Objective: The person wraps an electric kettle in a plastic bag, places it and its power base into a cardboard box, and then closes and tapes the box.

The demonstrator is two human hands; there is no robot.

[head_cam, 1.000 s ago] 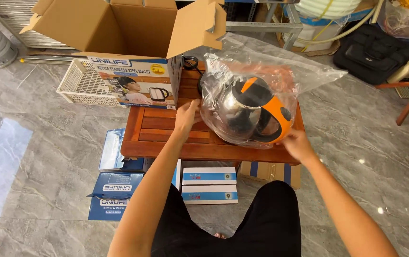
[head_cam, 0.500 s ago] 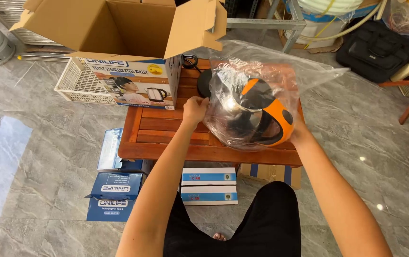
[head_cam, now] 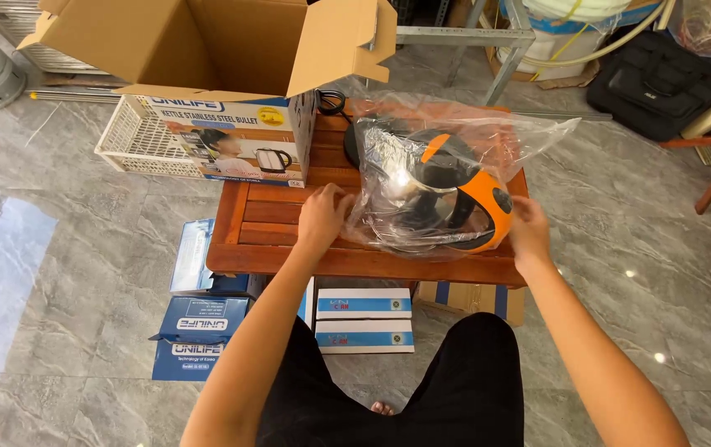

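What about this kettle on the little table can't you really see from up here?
- Head view: the steel kettle lies inside a crinkled clear plastic bag; glare blurs its body and spout.
- The left hand and right hand cover the bag's near edges.
- The cardboard box hides the wooden table behind it.

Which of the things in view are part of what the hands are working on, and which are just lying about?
In hand:
- left hand
- right hand
- clear plastic bag
- steel and orange kettle
- wooden table
- open cardboard box

Lying about:
- white basket
- black bag
- small boxes on the floor
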